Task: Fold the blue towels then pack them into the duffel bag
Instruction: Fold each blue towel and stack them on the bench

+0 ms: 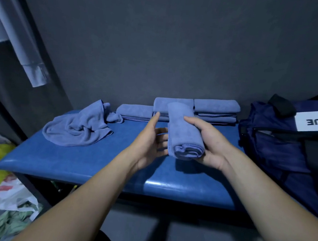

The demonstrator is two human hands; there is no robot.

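Nearest, both forearms reach out over the padded bench [77,163]. The right hand [208,144] carries a folded towel [183,136] above the bench top, thumb over its upper face and fingers curled beneath, so the towel's layered end faces the viewer. The left hand [150,139] is beside it with fingers straight and relaxed; its fingertips seem to touch or nearly touch the towel's left edge, though blur there makes the contact uncertain.

The step in hand looks like setting this towel with the others. To do it well, the grip should stay snug around all the layers so none slides out, and the left palm can steady the loose side edge while the bundle travels. It is best put down flat with edges squared to a pile, then let go only once it rests.

Further off on the left lies a crumpled towel [78,128], not yet folded. At the far edge, against the wall, sit folded piles: a low one [134,111], a middle one [165,103] partly hidden by the held towel, and a taller stack [216,110]. On the right stands the duffel bag [271,145], dark blue, with its top apparently open. Plastic bags [4,183] lie on the floor at the near left.
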